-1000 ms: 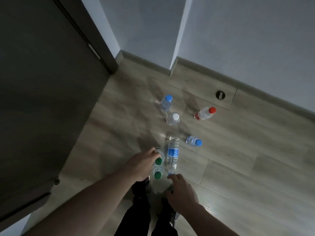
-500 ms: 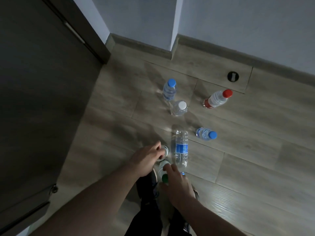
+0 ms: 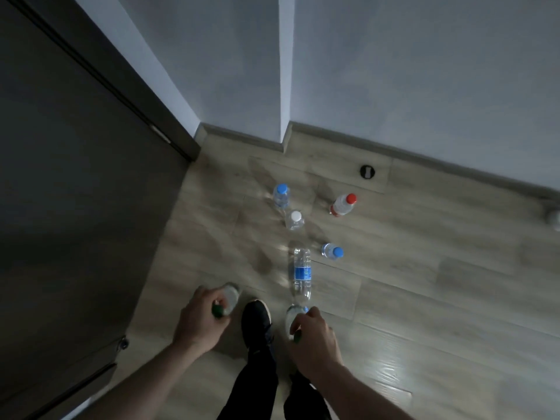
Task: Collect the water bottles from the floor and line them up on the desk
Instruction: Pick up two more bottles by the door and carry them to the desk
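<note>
My left hand (image 3: 201, 318) grips a clear bottle with a green cap (image 3: 229, 298), lifted off the wooden floor. My right hand (image 3: 313, 331) grips a second green-capped bottle (image 3: 291, 317) by its neck. A long bottle with a blue label (image 3: 302, 274) lies on the floor just beyond my right hand. Further out stand a blue-capped bottle (image 3: 281, 196), a white-capped bottle (image 3: 295, 220) and a small blue-capped bottle (image 3: 332, 251). A red-capped bottle (image 3: 343, 204) stands tilted to the right. No desk is in view.
A dark door or cabinet front (image 3: 75, 183) fills the left side. Pale walls with a grey skirting board (image 3: 424, 156) meet at a corner ahead. A round floor socket (image 3: 367, 171) sits near the wall. My dark shoe (image 3: 256, 319) is between my hands.
Both hands have closed round the green-capped bottles and lifted them apart, left hand going left, right hand staying right. The view has risen away from the floor.
</note>
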{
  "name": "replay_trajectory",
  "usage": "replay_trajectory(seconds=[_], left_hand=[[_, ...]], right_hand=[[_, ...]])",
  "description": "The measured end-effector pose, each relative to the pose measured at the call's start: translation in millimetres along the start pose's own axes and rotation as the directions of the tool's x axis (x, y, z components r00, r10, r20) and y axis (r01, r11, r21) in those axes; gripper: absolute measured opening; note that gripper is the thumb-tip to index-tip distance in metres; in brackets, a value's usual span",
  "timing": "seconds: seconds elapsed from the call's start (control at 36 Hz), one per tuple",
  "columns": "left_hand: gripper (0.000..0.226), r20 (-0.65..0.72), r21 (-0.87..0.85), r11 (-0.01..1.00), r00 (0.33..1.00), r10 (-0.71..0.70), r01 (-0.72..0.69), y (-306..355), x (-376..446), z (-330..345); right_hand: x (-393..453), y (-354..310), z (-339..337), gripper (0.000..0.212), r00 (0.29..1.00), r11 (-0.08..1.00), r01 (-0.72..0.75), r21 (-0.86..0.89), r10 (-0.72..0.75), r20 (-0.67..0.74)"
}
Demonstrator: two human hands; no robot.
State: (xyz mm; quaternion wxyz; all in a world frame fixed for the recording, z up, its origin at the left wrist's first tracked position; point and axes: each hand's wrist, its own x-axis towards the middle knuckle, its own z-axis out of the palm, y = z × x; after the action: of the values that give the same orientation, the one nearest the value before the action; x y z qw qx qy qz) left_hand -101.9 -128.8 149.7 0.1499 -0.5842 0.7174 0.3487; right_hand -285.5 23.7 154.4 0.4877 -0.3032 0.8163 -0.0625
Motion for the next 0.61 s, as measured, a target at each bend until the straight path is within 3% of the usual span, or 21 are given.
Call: replay_trajectory(seconds=[0.28, 0.47, 0.61], left_hand=[[0.029, -0.003, 0.003, 0.984, 0.984, 0.180, -0.180, 96, -203, -160], [0.022, 0.007, 0.046, 0.935, 0.936, 0.351, -0.351, 155, -299, -214], [0.020, 0.066, 0.068, 0.869, 0.872, 0.486, -0.490, 190, -333, -238]], right_hand=[[-201, -40, -139, 0.014, 0.997, 1.000, 0.017, 0.014, -0.016, -0.078], [-321, -52, -192, 0.014, 0.978, 0.999, -0.003, 0.053, 0.014, -0.209], [-394, -33, -201, 0.019, 0.941, 0.981, -0.030, 0.191, 0.092, -0.325]])
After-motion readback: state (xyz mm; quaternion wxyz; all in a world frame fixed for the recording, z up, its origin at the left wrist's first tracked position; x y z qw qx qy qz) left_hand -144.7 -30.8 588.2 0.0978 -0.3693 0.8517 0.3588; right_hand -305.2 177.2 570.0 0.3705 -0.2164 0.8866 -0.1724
